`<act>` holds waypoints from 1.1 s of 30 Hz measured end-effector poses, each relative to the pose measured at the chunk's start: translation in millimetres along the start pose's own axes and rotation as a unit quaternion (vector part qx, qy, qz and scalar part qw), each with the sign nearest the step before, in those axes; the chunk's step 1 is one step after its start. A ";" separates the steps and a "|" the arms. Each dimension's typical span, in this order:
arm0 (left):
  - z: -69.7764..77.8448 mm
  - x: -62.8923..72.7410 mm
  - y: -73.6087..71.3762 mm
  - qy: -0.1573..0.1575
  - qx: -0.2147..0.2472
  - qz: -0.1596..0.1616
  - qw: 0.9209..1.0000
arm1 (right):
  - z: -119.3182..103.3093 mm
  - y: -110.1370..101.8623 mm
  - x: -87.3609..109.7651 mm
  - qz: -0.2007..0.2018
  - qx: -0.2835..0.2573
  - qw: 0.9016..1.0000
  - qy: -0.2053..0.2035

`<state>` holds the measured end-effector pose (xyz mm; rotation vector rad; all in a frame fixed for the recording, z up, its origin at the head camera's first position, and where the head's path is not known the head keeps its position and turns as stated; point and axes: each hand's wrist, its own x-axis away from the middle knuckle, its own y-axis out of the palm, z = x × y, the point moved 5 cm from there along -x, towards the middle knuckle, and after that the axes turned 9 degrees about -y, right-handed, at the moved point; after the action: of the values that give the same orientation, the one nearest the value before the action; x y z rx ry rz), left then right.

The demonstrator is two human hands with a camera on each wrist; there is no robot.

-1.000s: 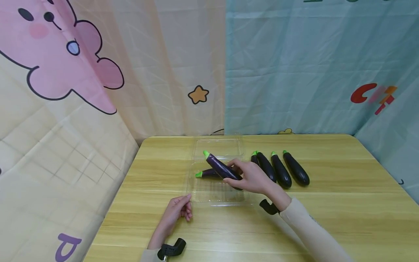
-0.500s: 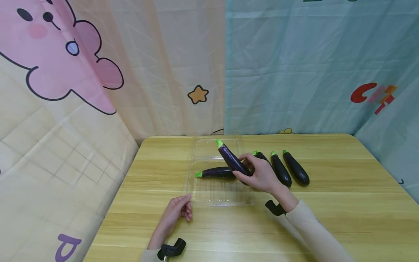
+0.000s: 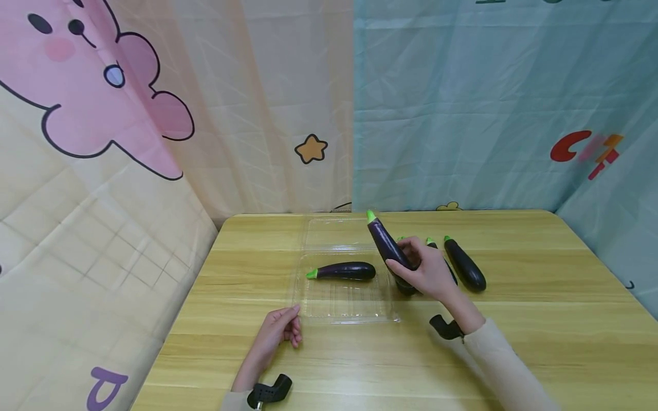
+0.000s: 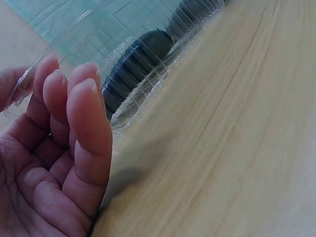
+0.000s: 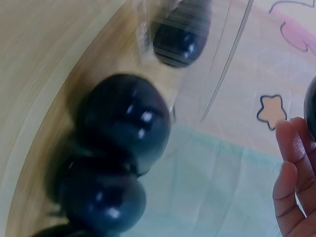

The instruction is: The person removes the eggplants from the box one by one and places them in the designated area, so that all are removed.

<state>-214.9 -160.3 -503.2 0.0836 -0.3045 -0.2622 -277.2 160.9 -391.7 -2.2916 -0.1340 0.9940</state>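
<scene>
My right hand [image 3: 429,274] grips a dark purple eggplant [image 3: 388,242] by its thick end, green stem up and away. It hangs tilted over the table, just right of a clear plastic box [image 3: 339,311]. Only a sliver of that held eggplant [image 5: 312,108] shows in the right wrist view. Inside the box, another eggplant [image 3: 346,270] lies crosswise, stem to the left. My left hand [image 3: 277,328] stays at the box's near left corner. In the left wrist view, its thumb and fingers [image 4: 89,118] pinch the box rim.
To the right of the box lie several more eggplants [image 3: 465,265], partly hidden by my right hand. The box's clear lid [image 3: 336,231] lies folded open toward the back. A patterned curtain [image 3: 452,114] hangs behind the wooden table [image 3: 555,274].
My right hand has carried its eggplant rightward, from above the box to beside it, turning it more upright. The eggplant inside the box is now uncovered. My left hand has not moved.
</scene>
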 end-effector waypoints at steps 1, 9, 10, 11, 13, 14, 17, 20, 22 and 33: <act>0.2 0.1 0.1 0.000 -0.001 0.000 1.000 | 2.7 -2.8 1.1 0.006 0.000 1.000 0.003; 0.1 0.3 -0.4 -0.003 0.001 0.007 1.000 | 21.5 -27.2 10.0 0.060 0.017 0.997 0.038; 0.2 0.4 -0.5 -0.002 0.001 0.007 1.000 | 23.3 -30.0 11.2 0.066 0.018 0.997 0.043; 0.2 0.4 -0.6 -0.002 0.002 0.008 1.000 | 25.9 -32.6 12.5 0.072 0.019 0.996 0.050; 0.5 0.5 -0.6 -0.001 0.002 0.008 1.000 | 31.5 -37.4 15.6 0.081 0.018 0.995 0.062; 0.7 0.6 -0.7 -0.001 0.002 0.008 1.000 | 34.1 -39.9 17.3 0.086 0.016 0.994 0.067; 1.1 0.7 -0.5 0.000 0.001 0.006 1.000 | 42.8 -47.5 22.4 0.100 0.013 0.991 0.082; 1.6 0.6 0.1 0.005 -0.002 -0.002 1.000 | 49.6 -55.5 27.3 0.118 0.015 0.989 0.089; 1.9 0.6 0.6 0.008 -0.004 -0.008 1.000 | 53.2 -60.7 30.2 0.126 0.022 0.987 0.093; 1.7 0.8 1.1 0.005 0.000 -0.007 1.000 | 76.2 -92.8 45.2 0.127 0.061 0.976 0.165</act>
<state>-214.4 -159.5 -501.3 0.0865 -0.2935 -0.2751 -283.7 288.3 -404.9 -2.3602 0.3571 0.7044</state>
